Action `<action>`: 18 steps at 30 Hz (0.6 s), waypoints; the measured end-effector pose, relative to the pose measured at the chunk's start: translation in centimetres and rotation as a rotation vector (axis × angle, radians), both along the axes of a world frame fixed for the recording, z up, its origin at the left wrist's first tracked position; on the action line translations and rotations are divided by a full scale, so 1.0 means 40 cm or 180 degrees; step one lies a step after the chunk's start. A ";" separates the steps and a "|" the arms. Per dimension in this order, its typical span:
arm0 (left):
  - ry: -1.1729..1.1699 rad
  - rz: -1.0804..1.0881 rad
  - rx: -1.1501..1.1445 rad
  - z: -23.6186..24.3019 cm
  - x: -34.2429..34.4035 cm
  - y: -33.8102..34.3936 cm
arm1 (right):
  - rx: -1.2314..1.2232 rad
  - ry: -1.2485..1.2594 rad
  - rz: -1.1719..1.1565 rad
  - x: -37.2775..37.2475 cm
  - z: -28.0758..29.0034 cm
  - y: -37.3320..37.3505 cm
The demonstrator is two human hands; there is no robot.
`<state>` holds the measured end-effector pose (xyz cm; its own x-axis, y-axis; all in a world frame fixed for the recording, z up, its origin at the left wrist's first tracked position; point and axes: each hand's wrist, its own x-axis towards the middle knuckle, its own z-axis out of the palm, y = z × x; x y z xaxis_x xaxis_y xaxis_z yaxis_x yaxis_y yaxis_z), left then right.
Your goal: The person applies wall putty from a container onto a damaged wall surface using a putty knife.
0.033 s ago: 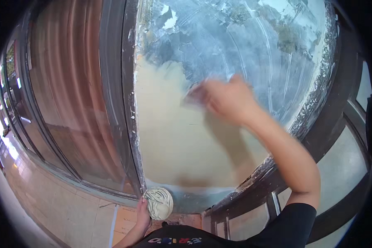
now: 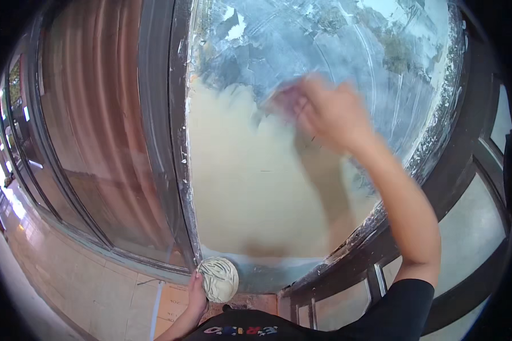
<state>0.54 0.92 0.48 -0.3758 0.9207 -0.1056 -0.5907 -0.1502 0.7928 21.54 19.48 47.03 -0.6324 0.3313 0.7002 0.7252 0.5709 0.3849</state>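
Note:
My right hand [image 2: 333, 113], blurred by motion, is closed around a putty scraper [image 2: 284, 101] with a reddish-purple part. The scraper is against or just off the wall panel [image 2: 301, 51], at the upper border of a smooth cream putty coat [image 2: 250, 187]; the blur hides its exact contact. Above that border, the panel is patchy blue-grey with pale scrapes. Low at the left, my left hand [image 2: 197, 295] grips the side of a round container of cream putty [image 2: 218, 278], whose surface is ridged. Most of the container's wall is hidden under the putty.
A dark frame post [image 2: 168, 131] flecked with white borders the panel on the left, beside glass with a reddish-brown curtain [image 2: 96, 113]. Dark panelled woodwork [image 2: 466, 187] stands on the right. Pale floor tiles [image 2: 85, 278] and an orange-brown sheet [image 2: 170, 304] lie below left.
My right hand has moved up and slightly right with the scraper. A cream smear now shows where the hand was. My left hand and the putty container stay put.

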 end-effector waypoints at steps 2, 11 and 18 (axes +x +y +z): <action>0.0011 0.0015 -0.0102 0.007 -0.002 -0.003 | 0.0340 0.0790 0.0283 0.036 0.114 -0.059; 0.0079 -0.0009 -0.0089 0.021 -0.034 -0.005 | 0.0171 0.0131 0.0231 -0.030 0.017 -0.016; 0.0131 -0.0095 -0.0049 0.004 -0.065 -0.022 | -0.0217 -0.1042 0.0135 -0.123 -0.066 -0.078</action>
<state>-2.07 0.02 0.65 -0.3525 0.9299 -0.1049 -0.5616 -0.1206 0.8186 16.60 16.37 44.38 -0.8344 0.3390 0.4346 0.5444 0.6304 0.5534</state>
